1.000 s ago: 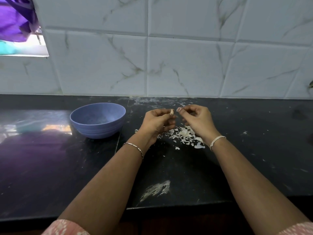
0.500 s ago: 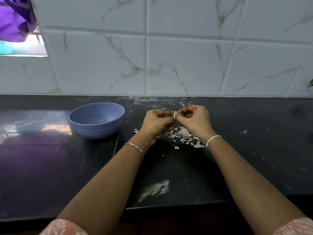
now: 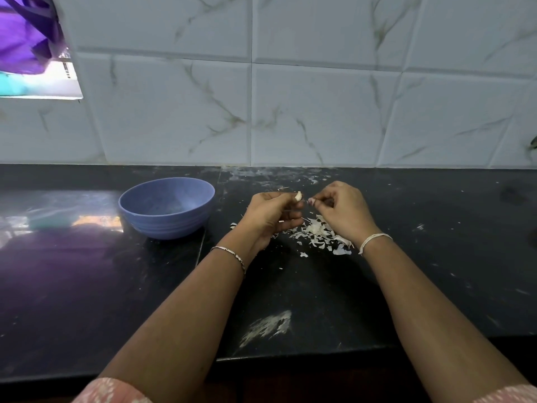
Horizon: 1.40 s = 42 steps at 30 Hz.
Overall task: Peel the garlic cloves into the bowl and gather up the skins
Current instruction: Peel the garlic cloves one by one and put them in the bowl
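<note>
My left hand (image 3: 271,215) pinches a small pale garlic clove (image 3: 298,196) at its fingertips, held above the counter. Just right of it, my right hand (image 3: 344,212) has its thumb and forefinger pinched together, seemingly on a tiny bit of skin; I cannot make the skin out clearly. Under and between the hands lies a loose pile of white garlic skins (image 3: 318,234) on the black counter. The blue bowl (image 3: 167,207) stands to the left of my left hand; its inside looks empty from here.
The black counter (image 3: 436,257) runs to a white tiled wall (image 3: 319,112) behind. A whitish smear (image 3: 268,325) marks the counter near its front edge. Purple cloth (image 3: 26,33) hangs at the upper left. Small skin flecks are scattered around the pile.
The hands met at the clove half a second ago; now they have drawn slightly apart, with the right fingertips pulled away from the clove to the right.
</note>
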{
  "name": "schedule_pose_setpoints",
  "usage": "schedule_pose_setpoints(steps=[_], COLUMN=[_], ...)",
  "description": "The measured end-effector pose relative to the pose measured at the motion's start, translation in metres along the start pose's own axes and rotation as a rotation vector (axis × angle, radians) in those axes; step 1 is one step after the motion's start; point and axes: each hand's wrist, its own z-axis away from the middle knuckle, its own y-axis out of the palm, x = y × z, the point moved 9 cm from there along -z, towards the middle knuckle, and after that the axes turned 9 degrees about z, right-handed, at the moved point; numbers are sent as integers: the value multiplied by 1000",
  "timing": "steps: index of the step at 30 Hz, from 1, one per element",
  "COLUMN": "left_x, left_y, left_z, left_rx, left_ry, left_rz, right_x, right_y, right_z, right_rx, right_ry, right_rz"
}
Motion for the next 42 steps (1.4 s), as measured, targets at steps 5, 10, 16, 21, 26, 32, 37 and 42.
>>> schedule_pose_setpoints(steps=[5, 10, 16, 21, 26, 32, 37, 42], left_x=[1, -2, -5, -5, -5, -4, -6, -9], left_y=[-2, -6, -4, -3, 0, -1, -3, -6], left_z=[-1, 1, 3, 4, 7, 6, 5, 5], left_rx=[-15, -40, 0, 13, 30, 2, -21, -44], left_ry=[-8, 31, 67, 63, 51, 40, 33, 87], left_rz=[9, -6, -18, -40, -47, -18, 38, 5], right_x=[-3, 5, 3, 1, -1, -2, -6, -6], right_y=[-7, 2, 2, 3, 4, 6, 13, -1], right_z=[1, 2, 2, 6, 6, 5, 2, 3], right_rx=[-27, 28, -21, 12, 7, 25, 86, -11], right_ry=[47, 72, 125, 178, 207, 204, 150, 184], right_rz=[2, -429, -433, -528, -557, -555, -380, -470])
